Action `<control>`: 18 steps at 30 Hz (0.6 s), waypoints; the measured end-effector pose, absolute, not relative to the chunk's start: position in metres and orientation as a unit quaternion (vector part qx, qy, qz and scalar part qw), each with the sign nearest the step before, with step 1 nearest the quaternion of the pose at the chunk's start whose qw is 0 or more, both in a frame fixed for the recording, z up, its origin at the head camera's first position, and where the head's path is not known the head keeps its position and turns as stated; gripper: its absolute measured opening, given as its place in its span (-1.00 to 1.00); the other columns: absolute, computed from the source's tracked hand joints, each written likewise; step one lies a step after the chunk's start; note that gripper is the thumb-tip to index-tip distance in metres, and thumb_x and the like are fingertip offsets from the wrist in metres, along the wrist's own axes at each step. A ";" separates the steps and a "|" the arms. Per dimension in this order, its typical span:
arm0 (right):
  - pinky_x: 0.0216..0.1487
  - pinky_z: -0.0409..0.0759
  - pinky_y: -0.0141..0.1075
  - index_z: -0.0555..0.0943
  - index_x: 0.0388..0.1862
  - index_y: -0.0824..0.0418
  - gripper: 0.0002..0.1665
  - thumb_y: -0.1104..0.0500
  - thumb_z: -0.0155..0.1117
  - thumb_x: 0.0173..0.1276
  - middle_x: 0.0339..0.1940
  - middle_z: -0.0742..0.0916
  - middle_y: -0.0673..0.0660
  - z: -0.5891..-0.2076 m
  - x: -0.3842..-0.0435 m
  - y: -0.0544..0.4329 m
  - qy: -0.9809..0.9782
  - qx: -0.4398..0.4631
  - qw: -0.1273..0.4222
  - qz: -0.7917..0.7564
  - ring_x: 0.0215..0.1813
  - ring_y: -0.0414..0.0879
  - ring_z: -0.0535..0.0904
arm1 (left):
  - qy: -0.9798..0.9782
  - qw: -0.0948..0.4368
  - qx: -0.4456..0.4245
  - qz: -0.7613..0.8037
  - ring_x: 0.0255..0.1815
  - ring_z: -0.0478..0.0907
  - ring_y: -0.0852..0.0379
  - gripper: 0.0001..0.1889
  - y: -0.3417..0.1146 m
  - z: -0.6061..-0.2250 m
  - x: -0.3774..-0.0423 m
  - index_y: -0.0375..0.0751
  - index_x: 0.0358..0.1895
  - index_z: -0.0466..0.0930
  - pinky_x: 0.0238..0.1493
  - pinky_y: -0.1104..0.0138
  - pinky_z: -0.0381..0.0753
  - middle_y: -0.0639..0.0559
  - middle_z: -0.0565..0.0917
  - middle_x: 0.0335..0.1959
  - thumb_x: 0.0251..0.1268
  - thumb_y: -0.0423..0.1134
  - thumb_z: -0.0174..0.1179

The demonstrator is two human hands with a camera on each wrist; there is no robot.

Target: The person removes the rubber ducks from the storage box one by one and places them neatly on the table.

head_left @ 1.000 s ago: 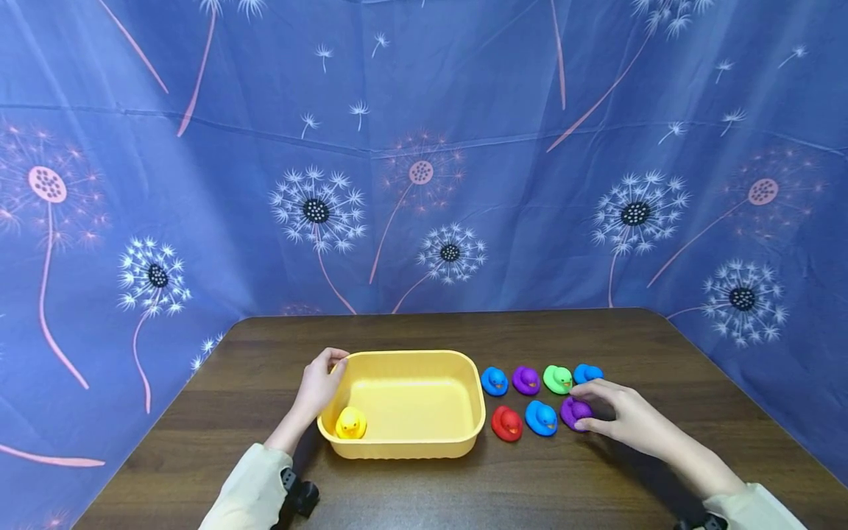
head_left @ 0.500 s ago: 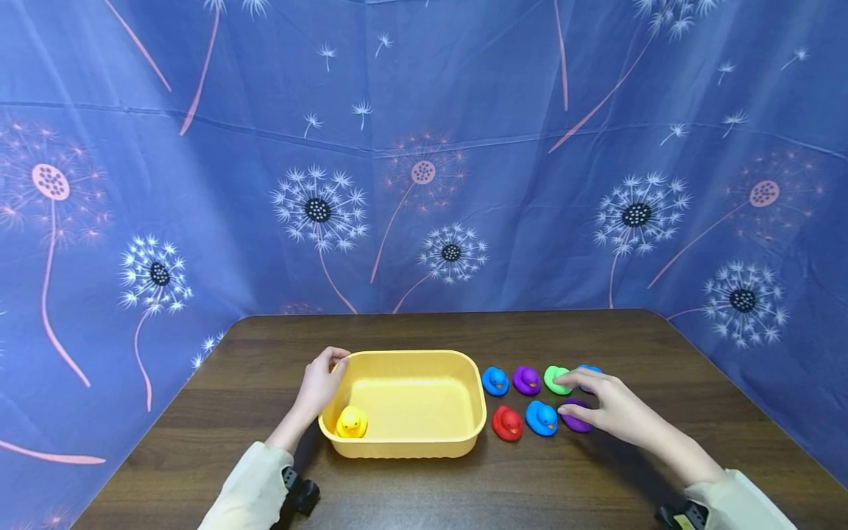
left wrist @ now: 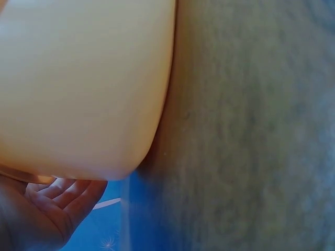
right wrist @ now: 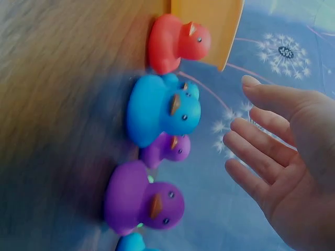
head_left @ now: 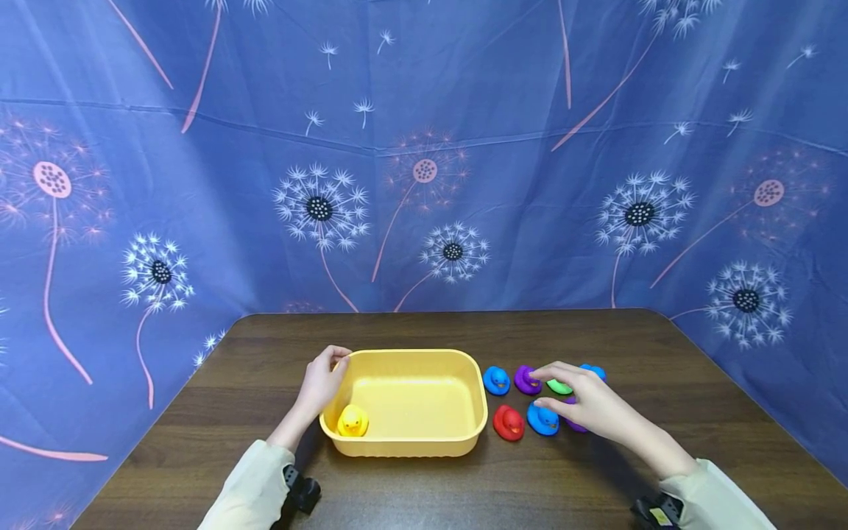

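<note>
My left hand (head_left: 324, 381) grips the rear left corner of a yellow plastic basin (head_left: 404, 447), with the thumb by the rim. In the left wrist view, the fingers of that hand (left wrist: 57, 214) lie against the basin's wall (left wrist: 84, 94). A yellow rubber duck (head_left: 352, 421) sits in the basin's front left corner. My right hand (head_left: 589, 401) hovers over the ducks, holding nothing, with thumb and fingers apart. Below it are a blue duck (head_left: 542, 419), a mostly hidden purple duck (right wrist: 144, 198) and a partly hidden green duck (head_left: 559, 386).
Right of the basin, two rows of rubber ducks stand on the brown wooden table (head_left: 397, 493). A red duck (head_left: 509, 423) is in the front row. Behind are another blue duck (head_left: 496, 380), a purple duck (head_left: 525, 380) and a blue duck (head_left: 594, 371). A blue dandelion-print cloth (head_left: 424, 103) hangs behind.
My right hand has left the front purple duck and moved left above the ducks, toward the front blue one, with nothing in it. The left hand stays at the basin.
</note>
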State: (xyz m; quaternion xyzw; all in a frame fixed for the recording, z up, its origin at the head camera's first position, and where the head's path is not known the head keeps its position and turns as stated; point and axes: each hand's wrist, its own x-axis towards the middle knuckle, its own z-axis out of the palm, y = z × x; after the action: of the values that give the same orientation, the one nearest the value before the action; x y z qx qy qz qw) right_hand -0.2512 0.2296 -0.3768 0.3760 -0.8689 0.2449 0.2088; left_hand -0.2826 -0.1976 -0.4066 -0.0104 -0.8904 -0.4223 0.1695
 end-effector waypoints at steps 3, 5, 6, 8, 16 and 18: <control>-0.11 0.60 -0.34 0.62 -0.05 0.09 -0.59 0.17 0.45 0.07 -0.13 0.71 -0.01 -0.376 -0.251 0.223 -0.870 0.372 0.205 0.252 -0.08 -0.15 0.64 | -0.891 0.168 -0.010 -0.421 -0.15 0.58 -0.09 -0.81 -0.198 -0.406 -0.283 -0.34 -0.08 0.53 -0.11 0.12 0.52 -0.21 0.67 -0.22 0.37 -0.32 0.02; -0.11 0.61 -0.31 0.61 -0.04 0.06 -0.59 0.16 0.44 0.08 -0.12 0.70 -0.05 -0.375 -0.252 0.220 -0.871 0.367 0.201 0.257 -0.08 -0.15 0.64 | -0.892 0.168 -0.009 -0.420 -0.14 0.58 -0.09 -0.81 -0.198 -0.406 -0.283 -0.34 -0.08 0.53 -0.10 0.11 0.52 -0.21 0.66 -0.21 0.37 -0.32 0.02; -0.11 0.61 -0.28 0.61 -0.04 0.06 -0.60 0.14 0.44 0.09 -0.12 0.70 -0.07 -0.375 -0.252 0.217 -0.872 0.365 0.200 0.257 -0.08 -0.16 0.64 | -0.892 0.168 -0.009 -0.419 -0.14 0.58 -0.10 -0.81 -0.198 -0.405 -0.283 -0.34 -0.08 0.53 -0.10 0.11 0.52 -0.21 0.67 -0.21 0.37 -0.32 0.02; -0.12 0.61 -0.23 0.61 -0.04 0.06 -0.61 0.13 0.43 0.11 -0.12 0.69 -0.10 -0.375 -0.253 0.213 -0.872 0.364 0.199 0.260 -0.09 -0.17 0.64 | -0.892 0.168 -0.007 -0.419 -0.14 0.58 -0.10 -0.81 -0.198 -0.405 -0.282 -0.33 -0.08 0.53 -0.10 0.11 0.52 -0.21 0.67 -0.21 0.37 -0.32 0.02; -0.13 0.62 -0.25 0.61 -0.03 0.06 -0.64 0.09 0.38 0.17 -0.13 0.71 -0.01 -0.375 -0.257 0.197 -0.869 0.371 0.166 0.283 -0.12 -0.22 0.62 | -0.893 0.177 -0.012 -0.414 -0.19 0.57 -0.09 -0.83 -0.196 -0.406 -0.281 -0.35 -0.10 0.54 -0.15 0.15 0.51 -0.22 0.66 -0.25 0.36 -0.35 0.04; -0.09 0.62 -0.26 0.61 -0.01 0.05 -0.64 0.04 0.34 0.20 -0.11 0.71 0.00 -0.375 -0.257 0.192 -0.870 0.371 0.152 0.288 -0.09 -0.18 0.62 | -0.892 0.178 -0.012 -0.415 -0.20 0.57 -0.08 -0.83 -0.196 -0.406 -0.281 -0.35 -0.11 0.54 -0.16 0.17 0.50 -0.21 0.67 -0.25 0.36 -0.35 0.04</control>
State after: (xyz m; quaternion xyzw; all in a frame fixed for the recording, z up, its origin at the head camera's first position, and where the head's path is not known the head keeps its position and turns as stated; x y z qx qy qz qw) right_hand -0.2574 0.1918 -0.3750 0.3710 -0.8698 0.2879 0.1516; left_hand -0.2813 -0.1956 -0.4063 -0.0117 -0.8923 -0.4145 0.1785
